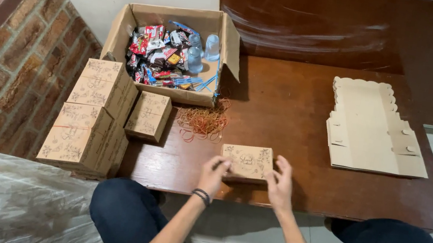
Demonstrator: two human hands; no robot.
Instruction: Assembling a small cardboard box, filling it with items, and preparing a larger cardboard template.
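While my 2 hands, left hand (pixel 213 175) and right hand (pixel 280 184), grip the little box (pixel 246 161) at the table (pixel 295 121) edge, a slip could drop it.
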